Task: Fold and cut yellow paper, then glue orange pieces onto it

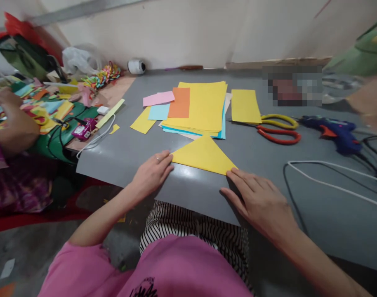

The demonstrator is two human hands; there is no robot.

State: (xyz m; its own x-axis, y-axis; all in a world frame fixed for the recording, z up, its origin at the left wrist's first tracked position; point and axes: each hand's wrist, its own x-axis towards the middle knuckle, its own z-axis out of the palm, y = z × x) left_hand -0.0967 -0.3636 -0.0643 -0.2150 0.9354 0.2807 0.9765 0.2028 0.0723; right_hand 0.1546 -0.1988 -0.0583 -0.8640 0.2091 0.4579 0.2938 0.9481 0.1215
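A yellow paper [203,156] folded into a triangle lies flat on the grey table [182,187], its long folded edge towards me. My left hand [151,171] rests on the left corner with the fingers laid out flat; one finger wears a ring. At the right corner, the fingertips of my right hand [259,198] press down, fingers stretched and thumb apart. Just behind the triangle is a stack of yellow sheets [203,107] with blue and pale sheets beneath. Orange [180,103], pink [158,98] and light blue paper pieces [159,111] overlap its left side.
To the right lie a yellow sheet [246,106], scissors [278,135] with red and yellow handles, a blue glue gun [333,131] and cables [333,173]. A white spool [136,66] stands by the wall. On the left, another person's arm [20,119] is beside paper scraps and a purple device [84,129].
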